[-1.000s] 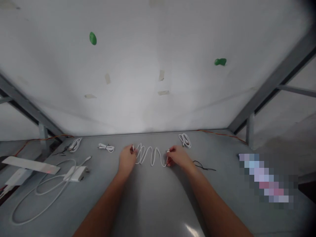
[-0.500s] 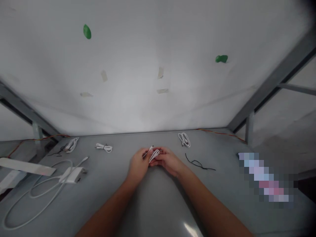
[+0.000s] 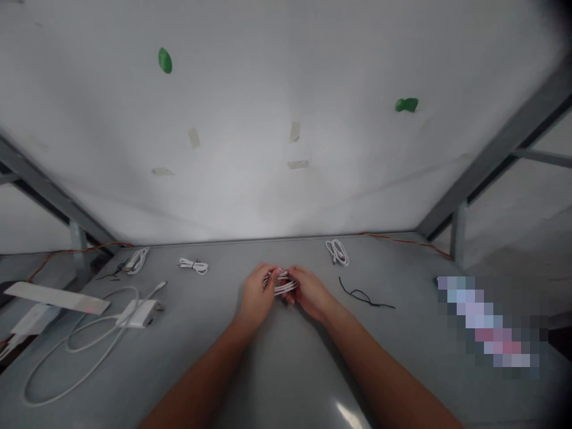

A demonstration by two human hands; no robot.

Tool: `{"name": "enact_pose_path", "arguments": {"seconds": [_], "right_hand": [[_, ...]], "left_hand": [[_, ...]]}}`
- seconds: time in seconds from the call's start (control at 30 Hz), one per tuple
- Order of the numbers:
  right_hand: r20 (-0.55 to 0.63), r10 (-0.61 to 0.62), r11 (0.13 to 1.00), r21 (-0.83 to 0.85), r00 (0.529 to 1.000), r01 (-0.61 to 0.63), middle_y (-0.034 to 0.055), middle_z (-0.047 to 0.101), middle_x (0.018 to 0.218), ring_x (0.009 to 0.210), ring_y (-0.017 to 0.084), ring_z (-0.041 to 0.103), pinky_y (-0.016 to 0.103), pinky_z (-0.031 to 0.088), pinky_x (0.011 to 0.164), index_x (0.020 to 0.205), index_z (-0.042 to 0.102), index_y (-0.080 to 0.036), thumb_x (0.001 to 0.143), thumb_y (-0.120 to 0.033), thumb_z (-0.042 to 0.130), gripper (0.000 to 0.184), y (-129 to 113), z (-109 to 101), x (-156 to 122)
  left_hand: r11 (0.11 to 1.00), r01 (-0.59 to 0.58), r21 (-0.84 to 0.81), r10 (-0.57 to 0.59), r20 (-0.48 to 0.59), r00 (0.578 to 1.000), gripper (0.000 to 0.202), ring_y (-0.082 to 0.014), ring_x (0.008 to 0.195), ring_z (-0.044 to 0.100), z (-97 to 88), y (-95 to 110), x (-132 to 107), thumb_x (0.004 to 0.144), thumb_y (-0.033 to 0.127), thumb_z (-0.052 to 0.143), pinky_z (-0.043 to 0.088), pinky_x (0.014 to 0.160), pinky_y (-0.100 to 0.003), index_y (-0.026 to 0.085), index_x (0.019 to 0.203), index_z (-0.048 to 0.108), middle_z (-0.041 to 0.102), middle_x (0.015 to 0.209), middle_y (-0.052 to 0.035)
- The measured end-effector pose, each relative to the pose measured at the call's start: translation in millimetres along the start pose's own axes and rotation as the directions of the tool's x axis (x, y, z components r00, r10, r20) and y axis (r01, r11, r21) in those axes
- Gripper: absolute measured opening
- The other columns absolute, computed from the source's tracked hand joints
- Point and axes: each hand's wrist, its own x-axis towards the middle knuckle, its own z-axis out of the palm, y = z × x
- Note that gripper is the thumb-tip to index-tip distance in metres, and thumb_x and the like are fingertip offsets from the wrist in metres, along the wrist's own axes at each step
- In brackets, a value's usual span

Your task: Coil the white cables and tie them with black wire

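**Relay:** What did you have in the hands on the head camera?

**Me:** I had the left hand (image 3: 257,292) and the right hand (image 3: 308,292) raised just above the grey tabletop (image 3: 232,250), close together near the middle of the view. Their fingers curled around a bundled white cable (image 3: 282,285).

**Relay:** Which way did the bundle lie?

**Me:** Its long axis ran roughly crosswise, from one hand to the other, with the loops gathered between the two sets of fingers. Neither hand looked clearly nearer. Both seemed to pinch it, though the fingers hid much of it, so I couldn't tell which hand held more, or where the plugs were.

**Relay:** What else lay around?

**Me:** A thin black cord (image 3: 363,296) lay to the right, apart from the right hand. Beyond the hands sat a small coiled white cable (image 3: 337,252) and a second one (image 3: 193,266). A third (image 3: 137,260) lay further left, near a white power adapter (image 3: 138,313) with a long, loose white cable (image 3: 74,351) trailing from it. None of them touched the hands.
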Motion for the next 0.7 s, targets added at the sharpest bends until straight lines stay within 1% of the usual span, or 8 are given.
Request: {"name": "enact_pose_path", "arguments": {"seconds": [0.13, 0.23, 0.3, 0.37, 0.43, 0.5, 0.6, 0.7], "right_hand": [[-0.146, -0.116, 0.992, -0.056, 0.982, 0.109, -0.0028, 0.06, 0.061, 0.051, 0.014, 0.053, 0.025, 0.038, 0.044, 0.076, 0.056, -0.023, 0.078, -0.04, 0.065, 0.019, 0, 0, 6], [-0.185, -0.23, 0.914, -0.379, 0.955, 0.146, -0.0021, 0.061, 0.065, 0.057, 0.015, 0.054, 0.026, 0.042, 0.052, 0.08, 0.058, -0.023, 0.084, -0.041, 0.057, 0.018, -11, -10, 7], [-0.149, -0.353, 0.686, -0.713, 0.924, 0.146, 0.002, 0.067, 0.076, 0.069, 0.017, 0.06, 0.028, 0.046, 0.064, 0.082, 0.063, -0.022, 0.088, -0.035, 0.054, 0.016, -31, -28, 0], [-0.131, -0.442, 0.351, -0.936, 0.888, 0.036, 0.0083, 0.072, 0.089, 0.082, 0.02, 0.063, 0.031, 0.047, 0.075, 0.084, 0.066, -0.02, 0.085, -0.025, 0.059, 0.009, -56, -54, -14], [-0.235, -0.442, 0.078, -0.971, 0.865, -0.224, 0.0128, 0.072, 0.093, 0.09, 0.025, 0.066, 0.034, 0.046, 0.078, 0.083, 0.068, -0.018, 0.077, -0.019, 0.068, 0.006, -80, -84, -31], [-0.382, -0.344, -0.08, -0.898, 0.858, -0.432, 0.0143, 0.072, 0.088, 0.089, 0.03, 0.068, 0.036, 0.046, 0.075, 0.077, 0.068, -0.018, 0.07, -0.021, 0.078, 0.013, -94, -113, -46], [-0.514, -0.178, -0.117, -0.836, 0.839, -0.536, 0.0109, 0.069, 0.072, 0.078, 0.031, 0.069, 0.037, 0.045, 0.068, 0.065, 0.065, -0.02, 0.063, -0.024, 0.085, 0.021, -95, -141, -56], [-0.47, -0.244, 0.149, -0.883, 0.848, -0.446, 0.0056, 0.058, 0.052, 0.064, 0.028, 0.066, 0.036, 0.043, 0.063, 0.049, 0.058, -0.022, 0.057, -0.016, 0.084, 0.028, -80, -151, -52]], "left_hand": [[0.984, 0.178, -0.024, -0.175, 0.087, 0.981, 0.042, -0.0174, 0.065, 0.061, 3.7, -4, -2, 0.103, 0.053, 0.041, 0.044, 0.065, -0.028, 0.019, 0.11, 0.064, 0.065, 0.072, -0.0004], [0.977, 0.206, -0.045, -0.195, 0.188, 0.963, 0.047, -0.0171, 0.057, 0.055, 2.8, -4, -2, 0.103, 0.054, 0.038, 0.04, 0.06, -0.027, 0.018, 0.114, 0.066, 0.058, 0.062, 0.0022], [0.979, 0.202, -0.036, -0.19, 0.215, 0.958, 0.049, -0.0172, 0.057, 0.053, 0.6, -3, -1, 0.102, 0.053, 0.039, 0.039, 0.059, -0.027, 0.018, 0.113, 0.07, 0.056, 0.06, 0.0017], [0.977, 0.211, -0.026, -0.202, 0.205, 0.958, 0.051, -0.017, 0.056, 0.051, -1.9, -4, 2, 0.101, 0.053, 0.04, 0.038, 0.058, -0.027, 0.017, 0.114, 0.073, 0.054, 0.058, 0.0018], [0.97, 0.244, -0.022, -0.235, 0.187, 0.954, 0.053, -0.0164, 0.053, 0.05, -3.6, -6, 4, 0.1, 0.054, 0.04, 0.036, 0.056, -0.027, 0.015, 0.115, 0.073, 0.051, 0.055, 0.0027], [0.958, 0.285, -0.035, -0.275, 0.178, 0.945, 0.057, -0.0157, 0.051, 0.048, -4.3, -10, 7, 0.098, 0.057, 0.041, 0.035, 0.054, -0.026, 0.014, 0.114, 0.073, 0.049, 0.053, 0.0036], [0.945, 0.32, -0.074, -0.305, 0.162, 0.938, 0.061, -0.0148, 0.049, 0.047, -4.0, -15, 9, 0.096, 0.064, 0.043, 0.034, 0.051, -0.026, 0.013, 0.11, 0.074, 0.048, 0.053, 0.004], [0.946, 0.309, -0.103, -0.291, 0.158, 0.944, 0.062, -0.0146, 0.049, 0.047, -3.6, -17, 9, 0.096, 0.066, 0.044, 0.034, 0.051, -0.026, 0.013, 0.109, 0.074, 0.048, 0.052, 0.0042]]}}
